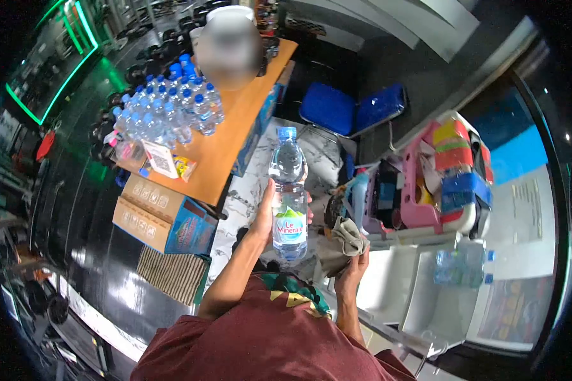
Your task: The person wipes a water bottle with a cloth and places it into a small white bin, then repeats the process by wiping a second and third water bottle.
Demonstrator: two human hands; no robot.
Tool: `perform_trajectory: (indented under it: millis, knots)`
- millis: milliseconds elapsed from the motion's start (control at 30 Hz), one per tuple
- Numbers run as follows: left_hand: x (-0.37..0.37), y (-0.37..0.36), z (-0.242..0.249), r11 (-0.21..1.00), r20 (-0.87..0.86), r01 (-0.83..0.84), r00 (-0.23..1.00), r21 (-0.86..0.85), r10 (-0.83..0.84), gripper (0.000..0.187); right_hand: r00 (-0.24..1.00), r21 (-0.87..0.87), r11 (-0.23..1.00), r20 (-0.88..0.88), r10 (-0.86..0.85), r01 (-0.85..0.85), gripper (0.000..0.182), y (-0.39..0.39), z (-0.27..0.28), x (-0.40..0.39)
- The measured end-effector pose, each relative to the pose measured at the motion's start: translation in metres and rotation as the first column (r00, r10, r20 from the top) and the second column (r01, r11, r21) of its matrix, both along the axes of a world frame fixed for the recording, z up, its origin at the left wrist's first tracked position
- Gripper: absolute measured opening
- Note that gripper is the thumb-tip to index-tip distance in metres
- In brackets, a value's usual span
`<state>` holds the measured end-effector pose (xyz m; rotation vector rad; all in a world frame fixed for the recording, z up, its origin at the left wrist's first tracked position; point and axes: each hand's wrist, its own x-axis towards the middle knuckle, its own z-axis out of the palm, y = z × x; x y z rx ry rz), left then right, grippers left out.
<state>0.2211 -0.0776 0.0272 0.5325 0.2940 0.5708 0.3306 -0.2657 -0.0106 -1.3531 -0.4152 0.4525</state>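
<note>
A wooden tabletop (220,151) carries water bottles (165,114) (blue-capped, bunched close together), a printed card (160,159) and a small yellow packet (184,167).

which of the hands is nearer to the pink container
Right. The right hand, holding a beige cloth, is below and left of the pink container in the picture; the left hand, holding the water bottle, is farther left.

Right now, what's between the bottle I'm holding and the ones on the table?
In the head view: a tabletop strip, blue packaging below it, then marbled floor toward your bottle.

Left hand (264,214) partly hidden, blurred round patch (230,56)
</note>
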Motion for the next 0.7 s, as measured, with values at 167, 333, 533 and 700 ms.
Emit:
perform_trajectory:
  millis: [167, 333, 533, 700]
  knots:
    - [0.013, -0.015, 0.007, 0.987, 0.006, 0.159, 0.987, 0.026, -0.16, 0.071, 0.987, 0.059, 0.988, 0.062, -0.147, 0.144, 0.037, -0.027, 0.012, -0.012]
    - [0.022, -0.018, 0.012, 0.944, -0.018, 0.323, 0.946, 0.071, -0.322, 0.07, 0.925, 0.105, 0.923, 0.05, -0.376, 0.37, 0.039, -0.037, 0.017, -0.031]
    - [0.033, -0.026, 0.011, 0.869, -0.037, 0.475, 0.879, 0.138, -0.475, 0.071, 0.835, 0.177, 0.822, -0.001, -0.55, 0.541, 0.035, -0.041, 0.019, -0.067]
    - [0.058, -0.045, 0.015, 0.742, -0.08, 0.634, 0.769, 0.217, -0.634, 0.069, 0.73, 0.219, 0.7, -0.117, -0.673, 0.68, 0.034, -0.056, 0.02, -0.092]
